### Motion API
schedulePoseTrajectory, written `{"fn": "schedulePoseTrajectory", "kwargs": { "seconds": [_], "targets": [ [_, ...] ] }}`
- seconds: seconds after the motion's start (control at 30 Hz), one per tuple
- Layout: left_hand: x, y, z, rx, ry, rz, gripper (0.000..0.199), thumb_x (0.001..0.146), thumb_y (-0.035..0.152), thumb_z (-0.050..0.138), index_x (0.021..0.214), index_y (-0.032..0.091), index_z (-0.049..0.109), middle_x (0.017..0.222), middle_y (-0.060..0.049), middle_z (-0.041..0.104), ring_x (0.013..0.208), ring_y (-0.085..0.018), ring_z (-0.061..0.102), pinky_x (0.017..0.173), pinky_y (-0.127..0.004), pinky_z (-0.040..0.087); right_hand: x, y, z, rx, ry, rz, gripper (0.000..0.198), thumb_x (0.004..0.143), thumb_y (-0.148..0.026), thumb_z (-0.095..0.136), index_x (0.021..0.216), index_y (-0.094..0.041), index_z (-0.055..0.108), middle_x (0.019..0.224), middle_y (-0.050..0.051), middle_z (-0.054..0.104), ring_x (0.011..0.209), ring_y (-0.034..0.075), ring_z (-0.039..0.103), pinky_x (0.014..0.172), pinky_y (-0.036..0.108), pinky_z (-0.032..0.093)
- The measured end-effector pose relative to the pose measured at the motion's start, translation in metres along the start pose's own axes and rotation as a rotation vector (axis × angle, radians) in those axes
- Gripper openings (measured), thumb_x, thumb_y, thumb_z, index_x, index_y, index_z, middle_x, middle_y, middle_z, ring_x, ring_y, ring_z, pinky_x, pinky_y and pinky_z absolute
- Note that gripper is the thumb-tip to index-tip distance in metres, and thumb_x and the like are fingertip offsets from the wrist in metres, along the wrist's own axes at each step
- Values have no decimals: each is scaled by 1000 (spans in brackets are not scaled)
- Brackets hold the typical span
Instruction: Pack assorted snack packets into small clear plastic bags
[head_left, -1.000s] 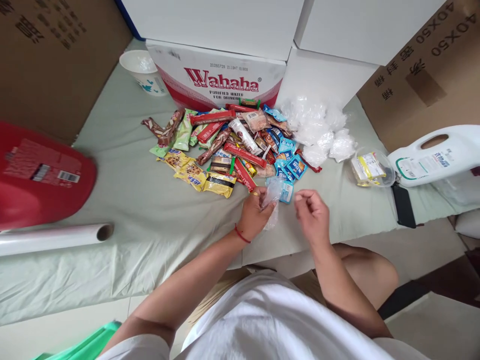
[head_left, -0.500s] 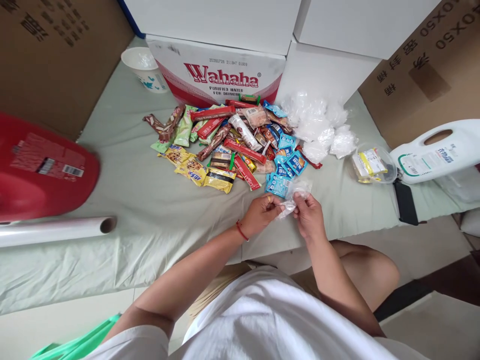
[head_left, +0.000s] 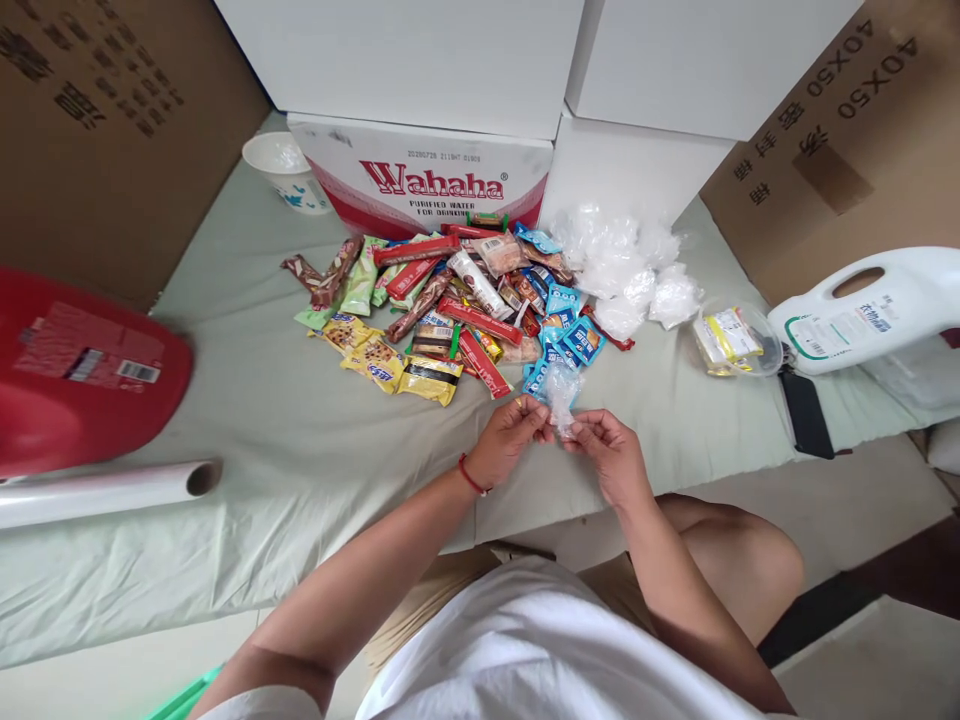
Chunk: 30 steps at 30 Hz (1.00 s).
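Between both hands is a clear, crinkled plastic bag (head_left: 562,388), its body fanned out away from me. My left hand (head_left: 511,432), with a red cord on the wrist, pinches the bag's near end from the left. From the right, my right hand (head_left: 611,450) grips the same end with thumb and fingers. Just beyond the bag lie blue snack packets (head_left: 582,341), partly hidden by it. They belong to a heap of wrapped snacks, with red-wrapped bars (head_left: 480,320) and yellow cookie packets (head_left: 375,362). Behind them on the right sits a pile of clear plastic bags (head_left: 615,262).
A Wahaha carton (head_left: 442,180) stands at the back beside a paper cup (head_left: 289,175). To the left are a red container (head_left: 90,370) and a roll of film (head_left: 105,492). A round plastic tub (head_left: 763,345), a white detergent bottle (head_left: 870,310) and a black phone (head_left: 807,412) lie right.
Both hands have drawn closer together at the bag's near end. The bag now points away from me, bunched narrow between the fingers. The view has tilted slightly upward.
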<state>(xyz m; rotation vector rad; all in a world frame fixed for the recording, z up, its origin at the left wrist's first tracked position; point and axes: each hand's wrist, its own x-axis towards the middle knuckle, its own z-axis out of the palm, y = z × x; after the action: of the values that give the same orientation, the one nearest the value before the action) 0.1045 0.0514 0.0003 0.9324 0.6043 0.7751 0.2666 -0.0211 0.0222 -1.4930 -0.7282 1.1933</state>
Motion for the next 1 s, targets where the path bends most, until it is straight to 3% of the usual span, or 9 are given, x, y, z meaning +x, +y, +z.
{"fn": "schedulePoseTrajectory", "kwargs": {
  "seconds": [0.17, 0.33, 0.43, 0.6, 0.73, 0.9, 1.0],
  "targets": [
    [0, -4, 4, 114, -13, -15, 53, 67, 49, 91, 96, 20, 57, 89, 0, 65, 79, -15, 62, 74, -30, 51, -5, 5, 2, -118, 6, -132, 27, 85, -50, 75, 85, -24, 76, 87, 2, 73, 81, 18, 64, 76, 30, 51],
    [1, -9, 0, 332, 28, 94, 36, 79, 49, 81, 81, 17, 64, 84, -2, 60, 75, -14, 56, 70, -28, 47, -9, 10, 4, -167, 40, -147, 30, 90, -52, 69, 82, -24, 71, 68, -2, 59, 64, 15, 50, 62, 27, 40],
    [-1, -6, -3, 299, -18, 52, 39, 83, 53, 77, 82, 18, 62, 78, 0, 58, 66, -12, 53, 63, -27, 45, -9, 9, 0, -138, 114, -128, 34, 90, -56, 69, 80, -23, 67, 66, -3, 57, 61, 15, 47, 59, 27, 39],
    [-3, -3, -1, 248, -61, -8, 45, 84, 60, 74, 93, 18, 61, 73, 2, 58, 65, -13, 53, 61, -27, 44, -8, 8, 0, -41, 92, -130, 30, 87, -52, 74, 82, -22, 68, 74, -2, 60, 63, 14, 52, 61, 27, 44],
    [-4, -1, 1, 241, -47, -12, 46, 83, 62, 73, 84, 19, 57, 65, 5, 53, 59, -11, 47, 58, -25, 38, -10, 10, 4, -70, -21, -147, 27, 91, -49, 71, 86, -23, 69, 77, -2, 63, 68, 15, 58, 68, 28, 49],
    [-7, -1, 1, 386, -48, 142, 44, 84, 60, 74, 79, 18, 63, 78, -2, 61, 72, -14, 53, 69, -28, 42, -14, 6, 8, -142, -87, -219, 39, 85, -51, 77, 114, -26, 69, 104, 4, 72, 97, 21, 66, 84, 32, 53],
    [-7, -2, 0, 427, -85, 162, 41, 86, 57, 73, 78, 17, 65, 79, -2, 62, 74, -15, 54, 71, -28, 43, -12, 3, 11, -155, -72, -198, 32, 84, -50, 78, 103, -25, 71, 99, 4, 74, 91, 20, 66, 83, 32, 52]
  ]
}}
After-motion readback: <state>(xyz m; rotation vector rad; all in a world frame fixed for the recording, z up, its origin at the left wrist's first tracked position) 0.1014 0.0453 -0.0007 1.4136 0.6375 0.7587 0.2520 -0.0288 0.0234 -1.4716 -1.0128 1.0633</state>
